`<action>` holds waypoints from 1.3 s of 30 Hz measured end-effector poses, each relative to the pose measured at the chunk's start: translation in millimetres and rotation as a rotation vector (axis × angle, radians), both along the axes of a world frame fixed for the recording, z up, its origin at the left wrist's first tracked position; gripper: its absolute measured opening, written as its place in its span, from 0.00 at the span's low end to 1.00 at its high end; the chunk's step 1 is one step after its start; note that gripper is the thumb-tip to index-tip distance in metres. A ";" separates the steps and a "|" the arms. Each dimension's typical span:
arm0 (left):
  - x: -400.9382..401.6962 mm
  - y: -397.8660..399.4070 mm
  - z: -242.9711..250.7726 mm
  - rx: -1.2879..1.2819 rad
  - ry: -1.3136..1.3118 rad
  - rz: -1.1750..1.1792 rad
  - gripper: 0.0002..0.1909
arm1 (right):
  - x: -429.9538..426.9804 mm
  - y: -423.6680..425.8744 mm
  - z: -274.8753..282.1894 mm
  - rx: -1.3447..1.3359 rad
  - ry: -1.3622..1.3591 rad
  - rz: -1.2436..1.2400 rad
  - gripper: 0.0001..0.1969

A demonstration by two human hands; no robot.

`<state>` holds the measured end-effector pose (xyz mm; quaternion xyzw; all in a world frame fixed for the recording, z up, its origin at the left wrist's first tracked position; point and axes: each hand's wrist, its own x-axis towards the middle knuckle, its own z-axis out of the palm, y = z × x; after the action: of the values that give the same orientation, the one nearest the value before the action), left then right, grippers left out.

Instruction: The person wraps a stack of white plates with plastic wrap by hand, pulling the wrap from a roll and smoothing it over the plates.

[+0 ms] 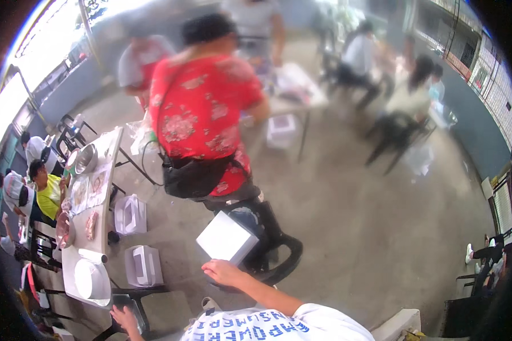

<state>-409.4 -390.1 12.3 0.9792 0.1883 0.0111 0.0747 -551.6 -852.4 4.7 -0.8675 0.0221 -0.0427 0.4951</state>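
A white box (227, 238) rests tilted on a black plastic chair (288, 255) in front of me. My right hand (222, 272) is at the near corner of the box, fingers stretched to the left; whether it grips the box cannot be told. Low at the left, my left hand (124, 317) has its fingers spread and holds nothing visible. It is over or beside a dark chair with a shiny grey surface (132, 309). Close to it, at the table's near end, are a round white container (89, 280) and a white roll (92, 256).
A long table (104, 204) at left bears metal bowls (86, 159), printed sheets (87, 189) and a wrapped bundle (91, 226). White carrier boxes (131, 214) stand on the floor beside it. A person in a red floral top (200, 115) stands just ahead; other people are farther off.
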 end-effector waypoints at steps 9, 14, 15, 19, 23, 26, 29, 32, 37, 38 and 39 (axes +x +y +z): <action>63.3 96.5 12.9 0.090 -0.368 -0.149 0.32 | 100.5 160.5 -7.2 -0.106 -0.111 0.147 0.10; 101.9 214.4 17.0 0.169 -0.526 -0.266 0.31 | 172.4 275.3 -2.9 -0.224 -0.099 0.383 0.14; 109.1 203.2 34.5 0.156 -0.473 -0.224 0.31 | 181.1 289.4 -8.3 -0.286 -0.210 0.343 0.15; 137.5 226.4 52.5 0.043 -0.465 -0.168 0.32 | 230.8 327.5 26.4 -0.417 -0.185 0.344 0.23; 162.0 236.5 44.0 -0.053 -0.444 -0.052 0.32 | 282.1 376.9 57.6 -0.414 -0.223 0.394 0.26; 181.2 221.6 38.9 -0.069 -0.325 -0.047 0.31 | 314.7 409.1 59.5 -0.502 -0.283 0.497 0.27; 209.7 206.0 34.6 -0.048 -0.247 -0.051 0.30 | 344.5 432.2 55.1 -0.597 -0.353 0.594 0.28; 233.3 197.9 33.2 0.006 -0.225 -0.061 0.29 | 371.5 451.2 50.6 -0.626 -0.382 0.647 0.29; 259.4 198.5 19.0 0.099 -0.146 -0.067 0.27 | 395.7 475.5 43.8 -0.654 -0.423 0.795 0.29; 261.9 198.8 18.8 0.093 -0.081 -0.098 0.27 | 397.4 476.9 41.7 -0.671 -0.406 0.814 0.30; 264.3 196.5 19.3 0.095 -0.089 -0.072 0.27 | 399.1 475.3 38.4 -0.670 -0.424 0.836 0.30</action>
<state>-145.1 -193.6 31.6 0.9863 0.1487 0.0606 0.0368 -152.6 -377.0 43.1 -0.8846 -0.4370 -0.0210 0.1616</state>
